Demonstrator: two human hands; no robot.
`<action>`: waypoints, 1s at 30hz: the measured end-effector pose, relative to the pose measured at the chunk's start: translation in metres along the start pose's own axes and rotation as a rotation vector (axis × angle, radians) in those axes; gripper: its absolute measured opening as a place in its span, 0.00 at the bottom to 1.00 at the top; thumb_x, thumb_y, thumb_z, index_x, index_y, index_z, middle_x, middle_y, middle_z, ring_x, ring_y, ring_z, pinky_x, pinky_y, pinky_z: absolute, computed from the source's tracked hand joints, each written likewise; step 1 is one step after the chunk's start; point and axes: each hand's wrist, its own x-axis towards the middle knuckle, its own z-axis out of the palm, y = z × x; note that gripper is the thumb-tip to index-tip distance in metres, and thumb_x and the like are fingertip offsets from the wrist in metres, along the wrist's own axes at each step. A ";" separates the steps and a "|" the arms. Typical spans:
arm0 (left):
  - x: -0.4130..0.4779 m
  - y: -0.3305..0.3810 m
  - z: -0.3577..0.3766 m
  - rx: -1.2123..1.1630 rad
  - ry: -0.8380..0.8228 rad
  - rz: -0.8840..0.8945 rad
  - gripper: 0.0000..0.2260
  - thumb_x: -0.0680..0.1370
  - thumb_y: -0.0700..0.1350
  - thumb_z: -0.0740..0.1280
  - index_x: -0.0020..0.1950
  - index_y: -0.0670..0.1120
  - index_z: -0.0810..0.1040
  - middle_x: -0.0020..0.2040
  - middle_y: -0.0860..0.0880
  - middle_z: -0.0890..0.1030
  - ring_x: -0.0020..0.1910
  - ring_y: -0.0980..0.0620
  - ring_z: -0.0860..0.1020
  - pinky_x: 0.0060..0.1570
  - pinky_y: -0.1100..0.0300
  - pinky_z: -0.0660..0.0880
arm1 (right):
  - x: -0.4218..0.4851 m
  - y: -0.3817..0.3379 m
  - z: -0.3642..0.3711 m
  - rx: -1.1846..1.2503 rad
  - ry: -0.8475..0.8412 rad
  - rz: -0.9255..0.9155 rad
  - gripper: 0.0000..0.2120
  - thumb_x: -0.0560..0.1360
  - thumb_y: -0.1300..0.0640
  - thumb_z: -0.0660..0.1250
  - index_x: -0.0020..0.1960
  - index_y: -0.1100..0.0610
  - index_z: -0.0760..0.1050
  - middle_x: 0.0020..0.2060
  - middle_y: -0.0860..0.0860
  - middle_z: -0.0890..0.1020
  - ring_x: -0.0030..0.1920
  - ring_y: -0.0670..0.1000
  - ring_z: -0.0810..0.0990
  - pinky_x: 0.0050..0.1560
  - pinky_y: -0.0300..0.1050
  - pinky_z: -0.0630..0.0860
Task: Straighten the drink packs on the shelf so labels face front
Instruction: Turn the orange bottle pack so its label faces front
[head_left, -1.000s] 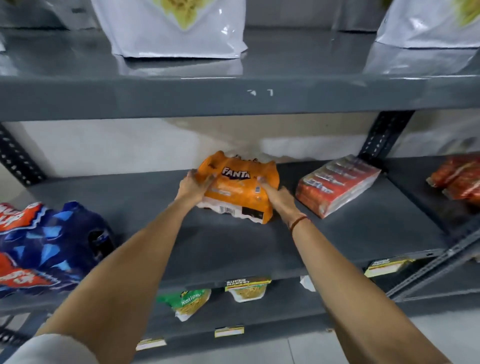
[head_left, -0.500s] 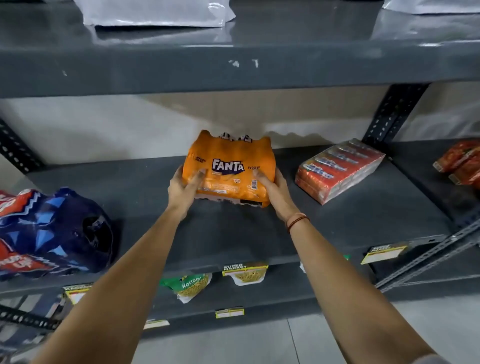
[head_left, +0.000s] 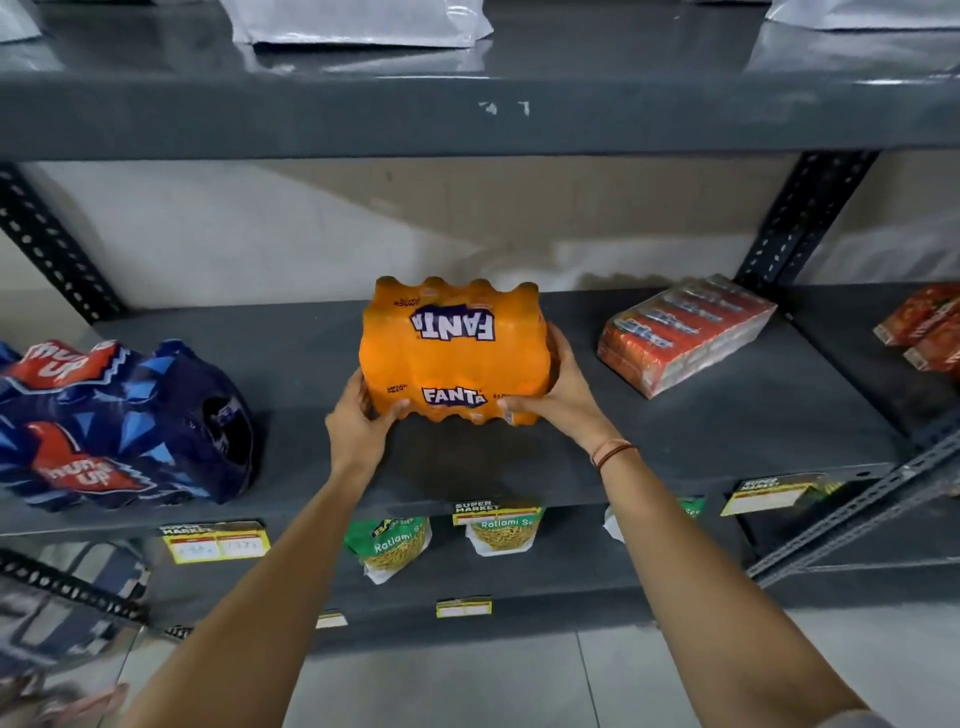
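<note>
Both hands were clamped on the orange Fanta pack (head_left: 454, 353) at the time of inspection. Left hand (head_left: 361, 423) gripped the pack's lower left corner, thumb across the front edge and the other fingers hidden behind the wrap. Right hand (head_left: 558, 397) held the lower right side, thumb lying along the near face beside the barcode, fingers curled round the pack's right flank. A thin orange bracelet (head_left: 613, 451) sat on the right wrist.

The pack was at the middle of the grey shelf (head_left: 675, 441), roughly centred between its neighbours. Its top face carried a Fanta logo reading upside down from the camera, and the near face showed a second Fanta logo reading upright. (Whether the pack's base rested fully on the shelf or was held slightly clear could not be determined.)

To the left, well apart from the hands, lay a blue Thums Up pack (head_left: 111, 423) on its side, labels tilted. To the right, a red shrink-wrapped pack (head_left: 685, 332) sat at an angle to the shelf edge, and further red packs (head_left: 924, 327) were partly cut off at the frame's right margin.

Yellow price tags (head_left: 215, 543) hung on the shelf's front lip. Green snack pouches (head_left: 397, 545) stood on the shelf below.
</note>
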 end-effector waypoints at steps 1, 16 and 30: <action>-0.006 0.005 0.002 -0.004 0.061 -0.036 0.29 0.74 0.47 0.71 0.72 0.43 0.65 0.68 0.44 0.73 0.66 0.48 0.73 0.67 0.52 0.69 | 0.000 -0.003 -0.002 0.064 -0.003 0.021 0.56 0.58 0.43 0.80 0.76 0.47 0.49 0.74 0.51 0.62 0.71 0.54 0.65 0.67 0.58 0.70; -0.008 0.048 0.052 -0.360 -0.117 -0.125 0.32 0.78 0.61 0.55 0.77 0.54 0.46 0.76 0.49 0.62 0.72 0.47 0.64 0.69 0.51 0.62 | -0.023 -0.018 0.013 0.061 0.234 -0.061 0.20 0.74 0.37 0.61 0.58 0.50 0.73 0.58 0.54 0.75 0.57 0.46 0.75 0.63 0.41 0.70; -0.090 0.032 0.028 -0.132 0.343 0.104 0.27 0.77 0.58 0.59 0.70 0.45 0.64 0.70 0.44 0.66 0.69 0.50 0.65 0.64 0.62 0.63 | -0.046 -0.043 0.078 -0.018 0.428 -0.189 0.11 0.77 0.48 0.65 0.51 0.56 0.76 0.49 0.53 0.77 0.48 0.51 0.80 0.49 0.56 0.79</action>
